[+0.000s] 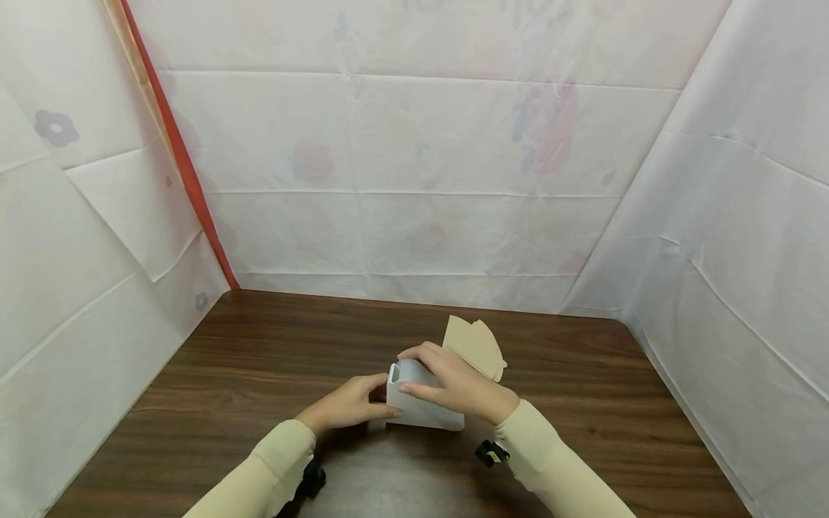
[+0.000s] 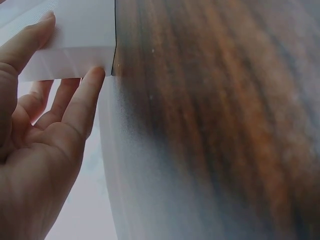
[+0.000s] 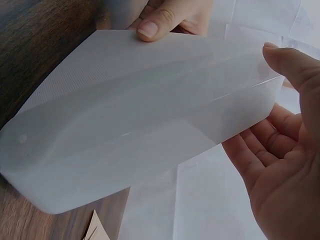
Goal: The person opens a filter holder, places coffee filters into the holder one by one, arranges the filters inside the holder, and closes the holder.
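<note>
A white plastic box with a slanted, rounded top and an opening at its upper left end stands on the brown wood-grain table. My left hand holds its left end; the left wrist view shows the thumb on a broad face and a fingertip on the narrow end. From above, my right hand grips the upper part. In the right wrist view its thumb lies on one side of the box and its fingers on the other. Just behind the right hand lie beige fan-shaped paper coffee filters. The box's inside is hidden.
White printed sheets hang at the back, left and right of the table. A red strip runs down the back left corner. Dark wrist devices, one of them a black clip, sit by both sleeves.
</note>
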`<state>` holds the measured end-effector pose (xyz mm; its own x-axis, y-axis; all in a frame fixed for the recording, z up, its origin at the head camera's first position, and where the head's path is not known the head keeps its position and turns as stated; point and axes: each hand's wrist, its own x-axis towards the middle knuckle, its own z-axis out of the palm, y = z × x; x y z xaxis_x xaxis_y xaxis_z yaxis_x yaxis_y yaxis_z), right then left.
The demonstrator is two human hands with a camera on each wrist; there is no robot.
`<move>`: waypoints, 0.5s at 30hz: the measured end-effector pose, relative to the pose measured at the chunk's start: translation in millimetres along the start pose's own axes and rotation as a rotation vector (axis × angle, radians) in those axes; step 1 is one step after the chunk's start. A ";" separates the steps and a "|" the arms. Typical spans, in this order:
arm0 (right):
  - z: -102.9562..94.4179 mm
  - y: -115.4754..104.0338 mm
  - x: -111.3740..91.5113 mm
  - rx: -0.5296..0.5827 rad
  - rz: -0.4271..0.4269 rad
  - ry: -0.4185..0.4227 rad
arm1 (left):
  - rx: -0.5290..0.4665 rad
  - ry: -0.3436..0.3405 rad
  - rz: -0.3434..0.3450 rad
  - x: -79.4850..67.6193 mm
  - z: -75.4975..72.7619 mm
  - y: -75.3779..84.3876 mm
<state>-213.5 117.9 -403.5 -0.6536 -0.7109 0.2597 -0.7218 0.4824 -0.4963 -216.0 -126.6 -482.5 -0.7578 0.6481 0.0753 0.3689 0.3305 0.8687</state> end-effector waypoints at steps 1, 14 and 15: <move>-0.7 1.0 -1.3 0.009 0.005 0.002 | 0.000 -0.001 0.004 0.1 0.2 0.2; -22.3 8.6 -28.8 0.167 0.008 0.072 | 0.034 0.019 0.019 1.5 1.6 -2.5; -24.0 9.4 -31.1 0.182 0.008 0.080 | 0.038 0.022 0.024 1.4 1.4 -2.3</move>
<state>-205.5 156.8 -396.3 -0.6802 -0.6612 0.3164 -0.6682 0.3818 -0.6385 -217.2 -125.5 -485.1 -0.7600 0.6411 0.1069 0.4070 0.3411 0.8474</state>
